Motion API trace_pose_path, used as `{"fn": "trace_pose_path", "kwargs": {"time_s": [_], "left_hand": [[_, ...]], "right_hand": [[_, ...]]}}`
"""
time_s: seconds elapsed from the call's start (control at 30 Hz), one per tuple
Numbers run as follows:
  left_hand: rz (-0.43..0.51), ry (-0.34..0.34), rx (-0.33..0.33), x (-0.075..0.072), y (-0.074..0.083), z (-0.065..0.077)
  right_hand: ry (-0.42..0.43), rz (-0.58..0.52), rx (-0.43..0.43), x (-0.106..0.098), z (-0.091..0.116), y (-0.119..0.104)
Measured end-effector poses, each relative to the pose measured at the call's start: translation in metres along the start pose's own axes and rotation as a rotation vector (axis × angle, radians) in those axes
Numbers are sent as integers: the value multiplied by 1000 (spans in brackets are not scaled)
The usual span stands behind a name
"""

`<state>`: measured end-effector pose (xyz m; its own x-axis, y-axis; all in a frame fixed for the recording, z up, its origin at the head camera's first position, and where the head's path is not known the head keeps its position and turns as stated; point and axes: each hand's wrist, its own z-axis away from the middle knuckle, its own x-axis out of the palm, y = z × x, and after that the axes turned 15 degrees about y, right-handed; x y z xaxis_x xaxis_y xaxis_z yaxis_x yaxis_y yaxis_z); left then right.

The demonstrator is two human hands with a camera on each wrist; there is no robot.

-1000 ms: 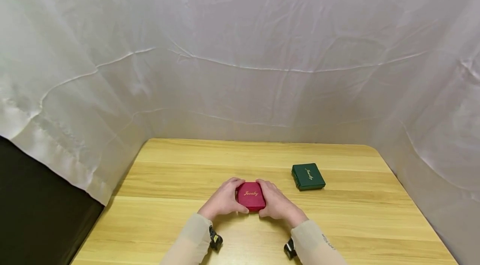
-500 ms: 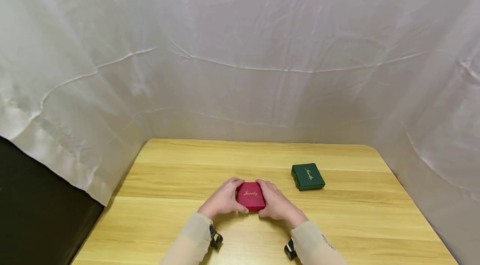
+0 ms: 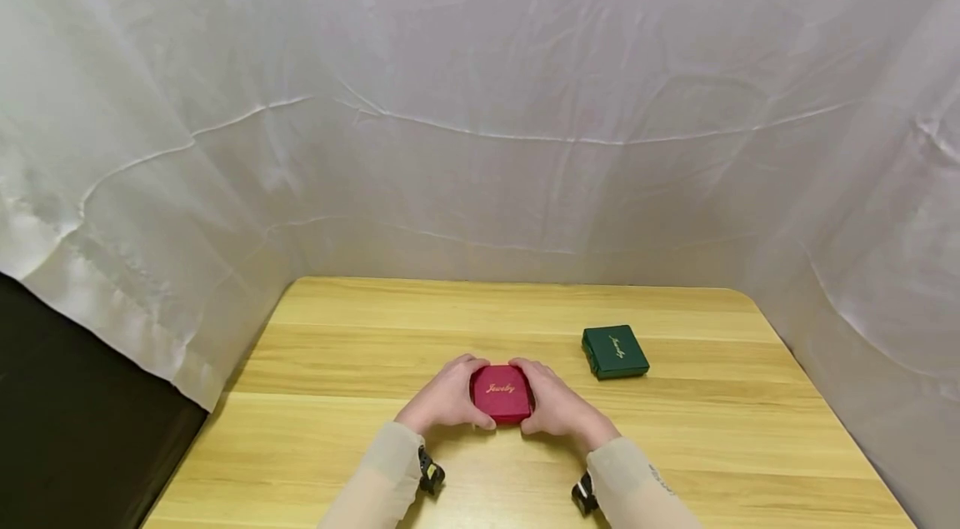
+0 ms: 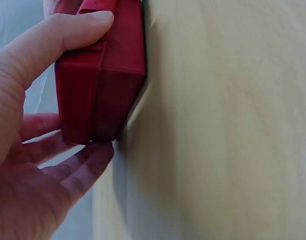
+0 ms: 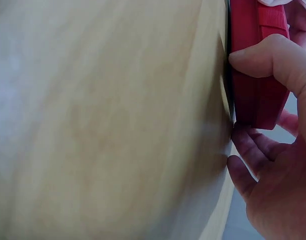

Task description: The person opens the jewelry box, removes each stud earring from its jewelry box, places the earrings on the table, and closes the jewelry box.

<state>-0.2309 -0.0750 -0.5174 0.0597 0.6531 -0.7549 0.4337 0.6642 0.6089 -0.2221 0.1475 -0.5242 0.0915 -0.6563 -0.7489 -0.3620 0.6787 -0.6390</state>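
A small red jewelry box (image 3: 502,393), its lid marked "Jewelry" in gold script, rests on the wooden table between both hands. My left hand (image 3: 447,396) grips its left side. In the left wrist view, that thumb (image 4: 88,29) presses near a ribbed tab at the front seam, and fingers lie along the side. From the right, my right hand (image 3: 557,401) holds the box. In the right wrist view, its thumb (image 5: 258,57) sits on the lower front part, and fingertips touch the side close to the tabletop. The lid appears down on the base.
A green jewelry box (image 3: 616,352), similar in form, lies farther back to the right on the wooden table (image 3: 360,312). Pale fabric (image 3: 480,179) hangs behind the table and along both sides. Dark material (image 3: 75,412) shows at the lower left.
The red jewelry box has shifted very slightly toward me. My right thumb and wrist have moved a little to the right; the left hand looks almost the same.
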Motion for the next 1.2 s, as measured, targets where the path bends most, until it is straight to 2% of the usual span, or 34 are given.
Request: {"fn": "trace_pose_path", "kwargs": {"time_s": [0.33,0.57,0.83,1.2], "left_hand": [[54,62,47,-1,-1,0],[61,49,20,-1,-1,2],[86,44,5,1,-5,1],[69,17,4,-1,-4,-2]], "right_hand": [[10,7,-29,-2,-3,-1],[5,36,-8,1,-2,-1],[13,60,-24,2,-1,-4],[7,108,-26,3,-1,-6]]}}
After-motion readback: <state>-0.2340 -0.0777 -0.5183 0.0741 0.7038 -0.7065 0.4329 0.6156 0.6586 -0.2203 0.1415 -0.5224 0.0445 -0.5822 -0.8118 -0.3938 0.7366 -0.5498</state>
